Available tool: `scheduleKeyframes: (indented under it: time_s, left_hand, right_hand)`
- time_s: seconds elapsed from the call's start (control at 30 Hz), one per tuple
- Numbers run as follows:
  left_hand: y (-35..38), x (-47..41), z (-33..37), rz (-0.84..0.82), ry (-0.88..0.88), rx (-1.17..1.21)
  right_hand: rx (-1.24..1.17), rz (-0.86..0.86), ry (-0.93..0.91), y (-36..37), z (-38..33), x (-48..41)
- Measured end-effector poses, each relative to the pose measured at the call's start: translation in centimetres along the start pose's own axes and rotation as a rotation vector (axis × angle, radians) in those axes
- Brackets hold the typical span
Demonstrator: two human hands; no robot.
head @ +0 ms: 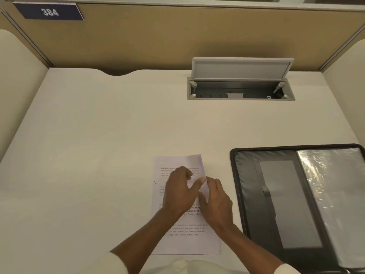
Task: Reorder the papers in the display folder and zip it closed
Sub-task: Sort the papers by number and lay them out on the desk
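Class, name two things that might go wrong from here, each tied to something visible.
The right hand pinches the papers at their raised edge while the left hand rests on them; the top sheet might crease. The plastic sleeve in the display folder looks crinkled; a sheet may snag.

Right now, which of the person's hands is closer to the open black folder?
The right hand, at the right edge of the papers, on the side facing the display folder. The left hand lies farther left, over the middle of the papers.
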State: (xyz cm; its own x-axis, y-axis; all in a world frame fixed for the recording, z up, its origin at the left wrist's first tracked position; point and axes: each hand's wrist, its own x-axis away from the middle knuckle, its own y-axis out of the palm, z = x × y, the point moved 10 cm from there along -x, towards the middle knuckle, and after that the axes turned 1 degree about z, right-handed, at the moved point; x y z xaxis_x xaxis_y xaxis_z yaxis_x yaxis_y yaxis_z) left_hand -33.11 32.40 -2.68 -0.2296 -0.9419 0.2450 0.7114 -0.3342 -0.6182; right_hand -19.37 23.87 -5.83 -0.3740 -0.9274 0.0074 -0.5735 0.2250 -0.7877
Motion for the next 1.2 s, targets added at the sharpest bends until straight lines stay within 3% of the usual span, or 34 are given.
scheduleKeyframes:
  time_s: [0.13,0.33,0.57,0.8,1.03,1.2]
  left_hand:
    - [1.5,-1.9,-0.2,-0.011,-0.218,0.188]
    - [2.1,-3.1,-1.6,-0.019,-0.225,0.237]
    - [1.8,-2.3,-3.1,-0.027,-0.262,0.563]
    - [1.8,-1.7,-3.0,-0.002,-0.242,0.571]
    - [2.2,-1.9,-3.5,-0.051,-0.276,0.651]
    - [2.3,-1.9,-3.8,-0.041,-0.308,0.742]
  right_hand:
    - [0.035,0.017,-0.06,0.0,-0.1,-0.1]
    - [-0.061,-0.043,-0.068,-0.1,0.3,-0.2]
    - [-0.488,-0.087,0.184,-1.2,2.0,-2.5]
    - [-0.709,-0.138,0.326,-1.5,2.0,-5.0]
    - [-0.674,-0.103,0.362,-1.3,3.4,-6.0]
    - [-0.623,-0.043,0.287,-2.1,3.3,-6.0]
